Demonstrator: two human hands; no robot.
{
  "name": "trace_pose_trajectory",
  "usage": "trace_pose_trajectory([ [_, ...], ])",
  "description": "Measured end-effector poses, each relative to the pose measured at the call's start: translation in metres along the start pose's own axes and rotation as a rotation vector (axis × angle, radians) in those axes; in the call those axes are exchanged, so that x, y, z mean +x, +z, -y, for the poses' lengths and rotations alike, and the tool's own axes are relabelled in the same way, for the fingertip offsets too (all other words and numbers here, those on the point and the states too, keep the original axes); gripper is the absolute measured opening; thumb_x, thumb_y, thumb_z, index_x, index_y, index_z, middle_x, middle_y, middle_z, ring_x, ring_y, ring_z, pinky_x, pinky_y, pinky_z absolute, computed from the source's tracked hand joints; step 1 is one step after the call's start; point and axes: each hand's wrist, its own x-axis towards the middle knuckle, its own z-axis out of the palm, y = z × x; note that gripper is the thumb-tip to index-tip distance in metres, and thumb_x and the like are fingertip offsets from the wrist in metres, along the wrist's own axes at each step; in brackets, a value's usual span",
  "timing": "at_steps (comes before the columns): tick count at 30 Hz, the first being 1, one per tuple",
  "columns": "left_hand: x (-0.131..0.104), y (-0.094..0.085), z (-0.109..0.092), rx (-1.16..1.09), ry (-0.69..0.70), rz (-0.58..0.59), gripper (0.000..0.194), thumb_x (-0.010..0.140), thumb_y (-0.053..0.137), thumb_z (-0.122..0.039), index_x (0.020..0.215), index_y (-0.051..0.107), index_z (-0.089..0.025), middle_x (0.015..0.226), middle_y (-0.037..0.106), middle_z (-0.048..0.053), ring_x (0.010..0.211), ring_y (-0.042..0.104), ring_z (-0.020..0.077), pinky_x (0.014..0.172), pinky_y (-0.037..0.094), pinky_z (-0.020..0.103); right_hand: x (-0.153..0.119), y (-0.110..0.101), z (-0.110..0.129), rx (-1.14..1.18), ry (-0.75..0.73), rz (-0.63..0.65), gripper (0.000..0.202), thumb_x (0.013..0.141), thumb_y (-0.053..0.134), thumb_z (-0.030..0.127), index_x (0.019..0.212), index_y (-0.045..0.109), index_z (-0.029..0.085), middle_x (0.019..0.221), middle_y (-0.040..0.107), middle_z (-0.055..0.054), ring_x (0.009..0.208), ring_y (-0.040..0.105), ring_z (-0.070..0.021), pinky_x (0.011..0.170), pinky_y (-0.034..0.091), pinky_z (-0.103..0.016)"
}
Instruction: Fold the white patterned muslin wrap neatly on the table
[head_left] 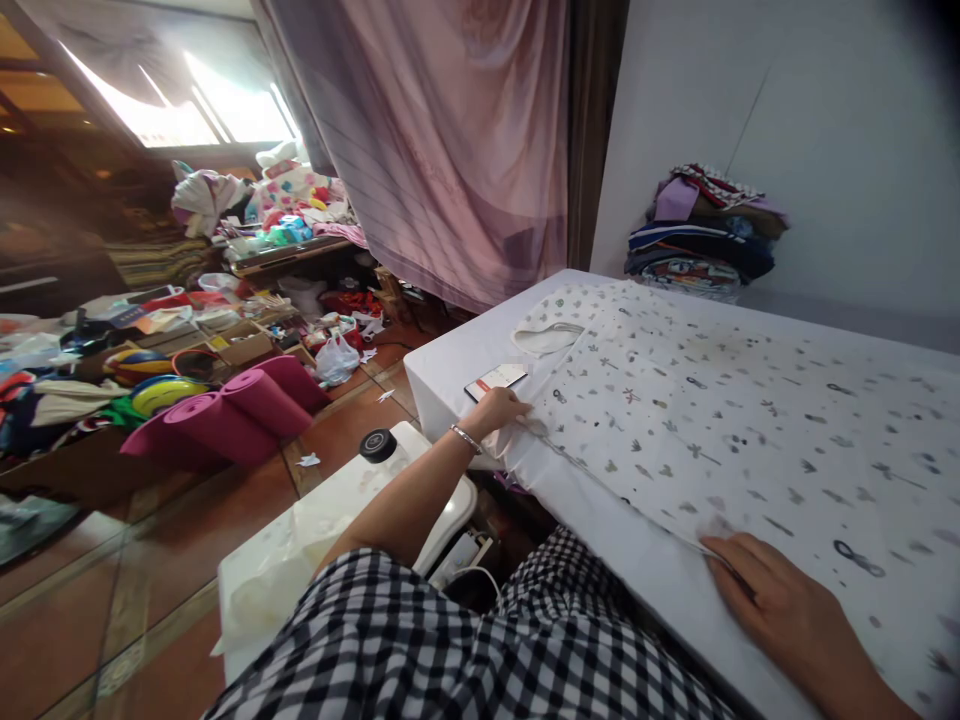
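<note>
A white cloth (675, 400) printed with small grey palm trees and leaf shapes lies spread over a white-covered table (442, 365). My left hand (501, 410), with a bracelet at the wrist, is closed on the cloth's near edge towards its left end. Just beyond those fingers a phone (496, 380) lies face up, its screen lit. Further right, my right hand (776, 595) pinches the same near edge, thumb under and fingers on top. Part of the cloth at the far left is folded over, showing a curved opening (551, 338).
A stack of folded clothes (705, 235) stands against the wall behind the table. At my left is a white stand (300, 530) with a black round lid (377, 445). Rolled pink mats (247, 410) and heaped belongings cover the floor further left. A pink curtain (465, 140) hangs behind.
</note>
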Motion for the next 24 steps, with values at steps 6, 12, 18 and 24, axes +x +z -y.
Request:
trace_pose_trajectory([
  [6, -0.002, 0.002, 0.001, 0.062, -0.021, 0.014, 0.024, 0.077, 0.065, -0.041, 0.084, 0.07, -0.018, 0.09, 0.07, 0.007, 0.086, 0.063, 0.0201, 0.068, 0.043, 0.025, -0.001, 0.003, 0.0, -0.003, 0.003, -0.032, 0.029, 0.094, 0.042, 0.033, 0.096, 0.069, 0.021, 0.092, 0.068, -0.008, 0.079, 0.069, -0.02, 0.054, 0.058, -0.028],
  [12, -0.004, -0.001, -0.002, 0.11, 0.009, 0.011, 0.026, 0.078, 0.062, -0.04, 0.089, 0.068, -0.018, 0.092, 0.07, 0.01, 0.089, 0.064, 0.0244, 0.071, 0.044, 0.03, 0.0, 0.009, -0.001, -0.002, 0.0, -0.068, 0.026, 0.091, 0.045, 0.03, 0.095, 0.071, 0.026, 0.09, 0.071, -0.007, 0.078, 0.071, -0.0218, 0.054, 0.06, -0.027],
  [18, -0.007, -0.006, -0.011, 0.112, 0.075, 0.027, 0.016, 0.074, 0.063, -0.032, 0.081, 0.065, -0.017, 0.088, 0.07, 0.008, 0.084, 0.064, 0.0221, 0.067, 0.042, 0.028, -0.005, 0.017, -0.004, 0.022, 0.037, -0.078, 0.024, 0.089, 0.047, 0.03, 0.095, 0.07, 0.029, 0.091, 0.071, -0.006, 0.078, 0.071, -0.0219, 0.056, 0.061, -0.026],
  [24, 0.004, -0.01, 0.005, 0.07, 0.084, -0.034, 0.007, 0.072, 0.055, -0.013, 0.076, 0.059, -0.017, 0.077, 0.067, 0.005, 0.077, 0.062, 0.018, 0.06, 0.038, 0.024, 0.001, 0.013, 0.003, 0.048, -0.086, -0.104, 0.024, 0.09, 0.046, 0.027, 0.096, 0.069, 0.027, 0.09, 0.072, -0.004, 0.077, 0.071, -0.0209, 0.059, 0.061, -0.023],
])
